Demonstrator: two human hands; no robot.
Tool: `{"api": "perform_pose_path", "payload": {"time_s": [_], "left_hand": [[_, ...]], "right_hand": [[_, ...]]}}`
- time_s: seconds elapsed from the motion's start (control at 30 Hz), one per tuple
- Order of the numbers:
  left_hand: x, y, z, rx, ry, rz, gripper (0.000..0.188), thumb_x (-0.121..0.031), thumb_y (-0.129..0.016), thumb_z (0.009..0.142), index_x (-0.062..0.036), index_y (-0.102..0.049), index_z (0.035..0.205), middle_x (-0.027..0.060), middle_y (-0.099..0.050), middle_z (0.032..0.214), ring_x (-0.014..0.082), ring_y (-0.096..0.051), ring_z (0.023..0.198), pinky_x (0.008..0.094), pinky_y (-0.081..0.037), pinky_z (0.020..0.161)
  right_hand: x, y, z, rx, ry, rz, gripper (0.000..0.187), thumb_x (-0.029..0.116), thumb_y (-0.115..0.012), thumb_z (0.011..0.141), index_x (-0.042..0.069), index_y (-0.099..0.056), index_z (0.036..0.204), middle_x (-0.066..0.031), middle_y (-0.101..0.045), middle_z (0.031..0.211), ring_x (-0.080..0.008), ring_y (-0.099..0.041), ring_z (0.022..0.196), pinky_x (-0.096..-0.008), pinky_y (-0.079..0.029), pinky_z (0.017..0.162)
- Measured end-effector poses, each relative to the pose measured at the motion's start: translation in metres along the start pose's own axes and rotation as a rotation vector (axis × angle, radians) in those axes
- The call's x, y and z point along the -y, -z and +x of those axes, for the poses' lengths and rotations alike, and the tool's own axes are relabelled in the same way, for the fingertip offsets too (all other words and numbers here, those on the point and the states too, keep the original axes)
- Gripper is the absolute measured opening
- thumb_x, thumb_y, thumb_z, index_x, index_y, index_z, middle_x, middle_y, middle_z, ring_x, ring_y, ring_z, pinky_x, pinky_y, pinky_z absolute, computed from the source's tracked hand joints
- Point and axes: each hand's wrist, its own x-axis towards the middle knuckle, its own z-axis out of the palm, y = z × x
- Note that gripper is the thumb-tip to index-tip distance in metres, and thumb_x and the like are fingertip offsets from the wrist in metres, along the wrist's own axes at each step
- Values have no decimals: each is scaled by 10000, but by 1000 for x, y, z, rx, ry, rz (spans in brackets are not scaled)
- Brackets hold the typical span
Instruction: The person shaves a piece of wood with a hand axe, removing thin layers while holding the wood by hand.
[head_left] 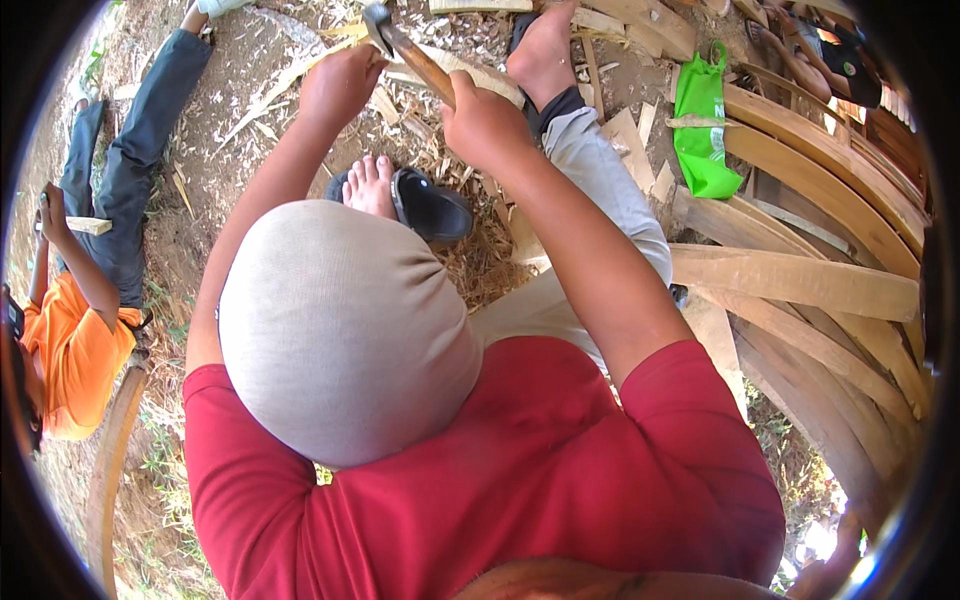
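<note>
My right hand (487, 122) is wrapped round the wooden handle of an adze (425, 68), whose metal head points up and away. My left hand (340, 88) is closed at the left end of a pale piece of wood (470, 72) on the ground. Part of the wood is hidden behind the adze handle and my right hand. Its right end lies close to my bare right foot (545, 60). My bent left knee (345, 330) rises in front of me, above my bare left foot (370, 187). Beside that foot lies a black clog (432, 205).
Chips and shavings (270, 80) cover the ground. Long curved planks (800, 278) are stacked at the right, with a green bag (700, 125) by them. At the left, a person in an orange shirt (85, 350) holds a wooden piece (90, 226). Another person (845, 65) is at the upper right.
</note>
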Motion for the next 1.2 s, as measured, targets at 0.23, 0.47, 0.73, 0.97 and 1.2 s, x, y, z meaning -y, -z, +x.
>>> {"api": "perform_pose_path", "payload": {"time_s": [0.23,0.47,0.73,0.97,1.2], "left_hand": [[-9,11,-2,135,123,-6,274,-353,-680,1010,-121,-752,1136,165,-768,951,385,-739,880,482,-582,782],[-3,2,-1,-21,32,0,298,-387,-689,1004,-96,-701,939,161,-728,797,391,-721,751,501,-568,657],[2,-1,0,-1,12,11,294,-382,-688,1006,-94,-700,949,161,-727,790,387,-721,746,500,-569,651],[-4,7,7,153,95,66,307,-384,-666,1023,-94,-749,1073,167,-768,922,383,-739,855,490,-580,770],[-7,8,6,148,164,84,408,-464,-687,1001,-60,-744,1010,172,-763,866,367,-746,823,480,-579,761]], "right_hand": [[-1,1,0,36,-66,-14,324,260,-617,1032,33,-528,1246,-216,-757,1021,-427,-748,962,-556,-582,836],[-8,-3,2,47,-60,6,325,280,-615,1036,39,-536,1240,-219,-759,1014,-447,-743,967,-567,-573,856],[-13,1,1,82,-54,-19,421,310,-587,1044,12,-503,1329,-276,-736,1040,-463,-724,981,-579,-553,857],[-10,-11,2,51,-61,-30,339,274,-599,1040,32,-522,1265,-232,-756,1029,-437,-742,980,-562,-572,845],[-9,-17,-4,36,-82,20,339,267,-601,1034,29,-521,1261,-239,-749,1064,-441,-735,1014,-563,-567,866]]}}
